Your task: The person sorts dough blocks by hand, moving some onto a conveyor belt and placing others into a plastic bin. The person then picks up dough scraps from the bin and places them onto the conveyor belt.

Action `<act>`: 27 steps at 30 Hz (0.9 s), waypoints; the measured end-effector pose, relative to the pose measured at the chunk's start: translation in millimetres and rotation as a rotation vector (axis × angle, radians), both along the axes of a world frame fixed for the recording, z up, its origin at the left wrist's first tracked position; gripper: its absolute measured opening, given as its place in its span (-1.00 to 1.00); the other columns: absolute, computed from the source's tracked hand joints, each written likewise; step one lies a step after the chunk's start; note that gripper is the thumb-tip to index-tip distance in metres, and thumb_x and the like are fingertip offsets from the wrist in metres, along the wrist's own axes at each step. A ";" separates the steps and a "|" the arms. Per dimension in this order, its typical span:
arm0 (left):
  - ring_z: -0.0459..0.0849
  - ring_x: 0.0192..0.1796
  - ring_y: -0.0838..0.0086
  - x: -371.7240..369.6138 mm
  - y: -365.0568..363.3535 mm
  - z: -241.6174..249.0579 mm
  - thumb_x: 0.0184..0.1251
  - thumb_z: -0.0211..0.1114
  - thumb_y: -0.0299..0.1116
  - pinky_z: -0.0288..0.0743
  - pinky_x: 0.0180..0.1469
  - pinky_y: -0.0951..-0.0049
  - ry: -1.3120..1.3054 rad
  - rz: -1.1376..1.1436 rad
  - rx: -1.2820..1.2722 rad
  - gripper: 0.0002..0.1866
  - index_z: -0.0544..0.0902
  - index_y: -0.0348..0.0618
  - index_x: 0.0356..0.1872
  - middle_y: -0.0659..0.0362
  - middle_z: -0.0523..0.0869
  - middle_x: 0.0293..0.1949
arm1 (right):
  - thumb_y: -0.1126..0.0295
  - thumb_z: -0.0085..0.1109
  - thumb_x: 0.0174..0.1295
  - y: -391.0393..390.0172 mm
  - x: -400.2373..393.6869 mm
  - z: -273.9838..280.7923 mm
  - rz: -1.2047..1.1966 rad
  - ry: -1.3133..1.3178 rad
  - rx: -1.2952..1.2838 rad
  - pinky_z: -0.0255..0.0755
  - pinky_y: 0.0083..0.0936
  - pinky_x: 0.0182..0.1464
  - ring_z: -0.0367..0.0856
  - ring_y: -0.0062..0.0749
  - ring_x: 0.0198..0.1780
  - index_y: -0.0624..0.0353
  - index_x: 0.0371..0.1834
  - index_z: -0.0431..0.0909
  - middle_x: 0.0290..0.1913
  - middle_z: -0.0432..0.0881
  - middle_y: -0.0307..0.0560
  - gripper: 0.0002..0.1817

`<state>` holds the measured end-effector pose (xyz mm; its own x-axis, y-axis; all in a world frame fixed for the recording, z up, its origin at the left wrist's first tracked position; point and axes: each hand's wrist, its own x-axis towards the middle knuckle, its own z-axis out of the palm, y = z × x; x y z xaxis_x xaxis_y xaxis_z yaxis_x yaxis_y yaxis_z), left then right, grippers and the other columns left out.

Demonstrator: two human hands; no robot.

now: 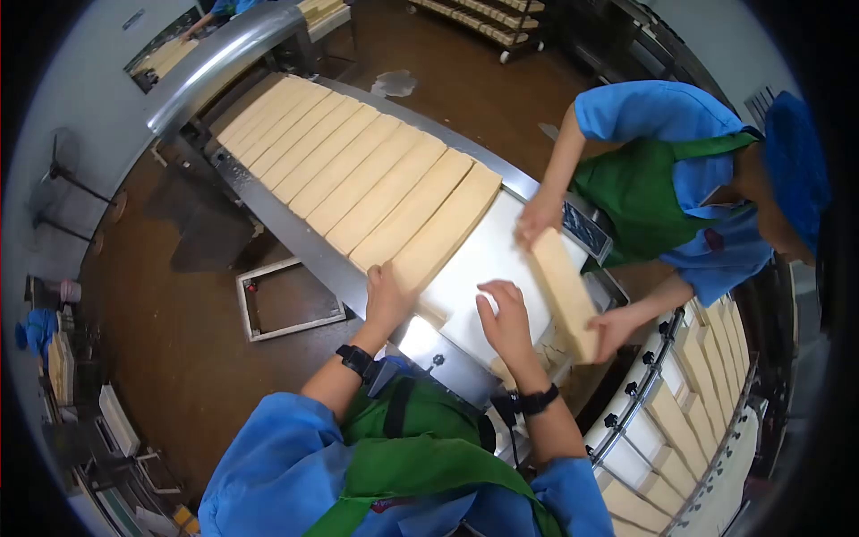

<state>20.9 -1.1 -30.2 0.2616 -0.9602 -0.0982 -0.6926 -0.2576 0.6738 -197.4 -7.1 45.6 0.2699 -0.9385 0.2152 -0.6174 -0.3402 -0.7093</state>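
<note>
Long pale-yellow dough strips [358, 170] lie side by side across a conveyor. At the near end of the front strip [452, 228] is my left hand [387, 297], its fingers bent against the strip's end. My right hand [508, 324] hovers over the white belt [483, 268] with thumb and fingers apart and nothing in it. Just right of it, a co-worker's two hands [617, 331] hold another dough strip [564, 291] by its ends, tilted above the belt's edge.
A metal rail [304, 237] borders the conveyor, and a curved steel cover [224, 63] spans its far end. On the right, a second curved conveyor [667, 421] carries several strips. A metal frame [291, 300] is on the brown floor at left. A loaded rack [483, 22] stands behind.
</note>
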 end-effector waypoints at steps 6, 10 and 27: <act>0.51 -0.08 -0.17 3.6 -9.9 19.7 0.03 0.42 -0.21 0.48 -0.08 0.06 -0.072 -0.124 0.085 -0.29 0.25 -0.39 0.09 -0.25 0.35 -0.03 | 0.19 0.15 0.17 -96.0 28.5 -72.7 -0.256 0.405 0.052 0.15 -0.10 0.27 0.20 0.09 0.29 0.23 0.28 0.27 0.31 0.22 0.18 -0.37; 0.56 -0.15 -0.12 6.8 -15.3 26.9 0.01 0.43 -0.17 0.54 -0.18 0.07 -0.110 -0.189 0.172 -0.28 0.24 -0.36 0.07 -0.18 0.37 -0.05 | -0.02 -0.02 0.25 -169.0 51.0 -82.6 -0.402 0.518 0.191 0.09 -0.07 0.32 0.07 0.09 0.39 0.09 0.42 0.12 0.46 -0.04 0.16 -0.28; 0.47 0.00 -0.16 -9.0 -41.2 22.4 -0.09 0.47 -0.17 0.44 0.03 0.05 0.056 -0.628 0.055 -0.23 0.27 -0.33 0.10 -0.23 0.31 0.02 | -0.07 0.16 0.00 -151.3 -38.6 -45.0 -0.978 0.329 0.475 0.28 0.05 0.17 0.13 0.22 0.32 0.28 0.34 0.13 0.31 0.11 0.22 -0.10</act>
<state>11.8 -42.2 -7.8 -0.3568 -0.9222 -0.1493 -0.6873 0.1509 0.7105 -236.0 -158.4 0.6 -0.6463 -0.7451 -0.1647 -0.6502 0.6507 -0.3923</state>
